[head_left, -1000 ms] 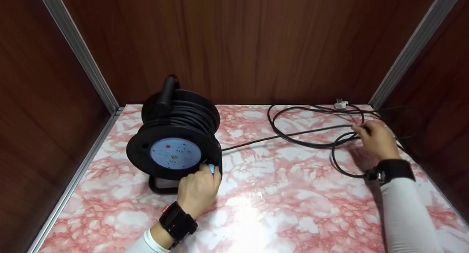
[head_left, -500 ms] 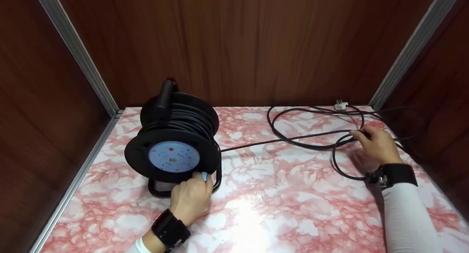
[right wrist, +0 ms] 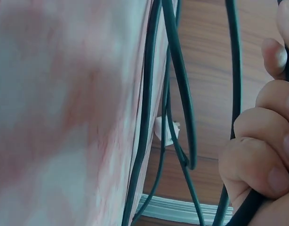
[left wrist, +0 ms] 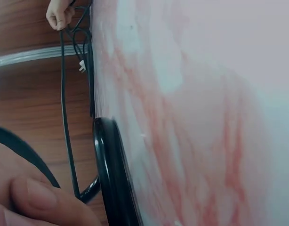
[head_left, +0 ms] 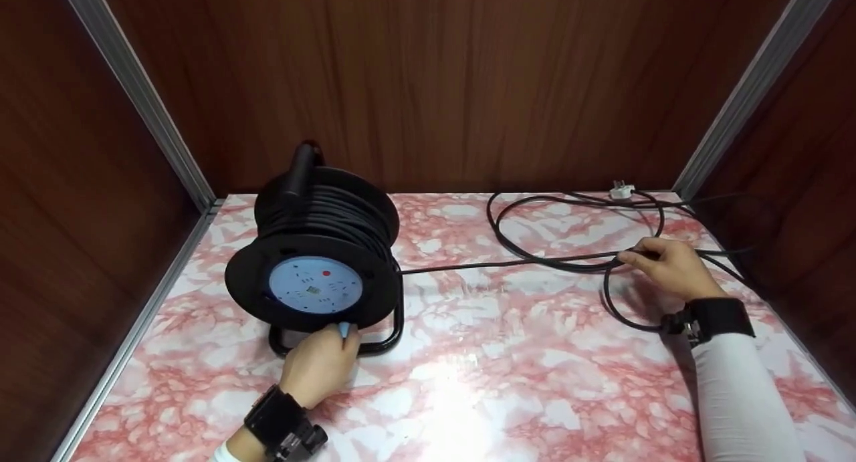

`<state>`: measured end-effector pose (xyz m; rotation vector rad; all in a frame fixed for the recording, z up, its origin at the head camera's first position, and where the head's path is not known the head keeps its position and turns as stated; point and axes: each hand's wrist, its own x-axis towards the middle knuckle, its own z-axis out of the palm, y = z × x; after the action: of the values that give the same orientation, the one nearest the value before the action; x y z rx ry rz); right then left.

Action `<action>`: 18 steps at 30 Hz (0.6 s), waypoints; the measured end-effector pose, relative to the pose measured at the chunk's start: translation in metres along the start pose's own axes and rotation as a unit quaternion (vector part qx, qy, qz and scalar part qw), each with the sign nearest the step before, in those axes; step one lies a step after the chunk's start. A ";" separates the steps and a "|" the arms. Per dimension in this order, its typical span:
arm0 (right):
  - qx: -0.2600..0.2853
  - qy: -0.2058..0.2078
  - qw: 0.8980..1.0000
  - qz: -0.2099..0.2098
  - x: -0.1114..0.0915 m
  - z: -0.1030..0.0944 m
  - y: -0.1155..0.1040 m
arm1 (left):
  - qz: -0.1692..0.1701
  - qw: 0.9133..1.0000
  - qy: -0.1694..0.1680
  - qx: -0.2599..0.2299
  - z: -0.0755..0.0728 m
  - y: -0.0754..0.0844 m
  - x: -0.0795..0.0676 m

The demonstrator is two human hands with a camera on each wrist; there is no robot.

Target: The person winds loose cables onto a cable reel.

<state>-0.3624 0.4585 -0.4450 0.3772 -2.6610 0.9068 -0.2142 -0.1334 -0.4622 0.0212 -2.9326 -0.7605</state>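
At the left of the head view stands a black cable reel [head_left: 249,271] with a pale blue socket face [head_left: 314,295]. My left hand [head_left: 321,365] grips the small blue knob [head_left: 344,329] at the bottom of the front disc; most of the knob is hidden by the fingers. A black cable [head_left: 461,267] runs from the reel to my right hand [head_left: 671,268], whose fingers curl round it. In the right wrist view, the fingers [right wrist: 257,162] wrap the cable and further loops hang beside them. The left wrist view shows the cable [left wrist: 64,108] stretched between reel and right hand.
Loose cable loops [head_left: 498,228] lie at the back right, with a white plug [head_left: 622,191] by the rear wall. Brown wood-grain panels [head_left: 428,81] stand behind and on both sides. The reel rests on a black tube frame [head_left: 400,315] on the pink marbled tabletop [head_left: 508,382].
My left hand has carried the knob left and down as the reel's front disc turned clockwise; the red dot went rightward. My right hand has shifted slightly left and down with the cable.
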 end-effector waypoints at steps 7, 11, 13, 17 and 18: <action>0.035 -0.034 0.999 0.008 -0.002 0.002 -0.008 | -0.026 0.999 -0.023 -0.028 -0.006 -0.012 0.002; 0.028 -0.048 0.998 0.003 -0.001 -0.001 -0.010 | -0.030 0.998 -0.025 -0.038 -0.009 -0.017 0.002; 0.026 -0.051 0.998 0.002 -0.002 -0.005 -0.011 | -0.032 0.998 -0.024 -0.042 -0.010 -0.019 0.001; 0.017 -0.037 0.999 -0.001 -0.003 -0.014 -0.014 | -0.037 0.998 -0.022 -0.040 -0.012 -0.021 0.000; 0.016 -0.022 1.000 -0.005 -0.003 -0.016 -0.016 | -0.037 0.998 -0.021 -0.040 -0.013 -0.021 0.000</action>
<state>-0.3512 0.4567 -0.4254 0.4227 -2.6844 0.9505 -0.2130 -0.1579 -0.4611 0.1083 -2.9524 -0.8984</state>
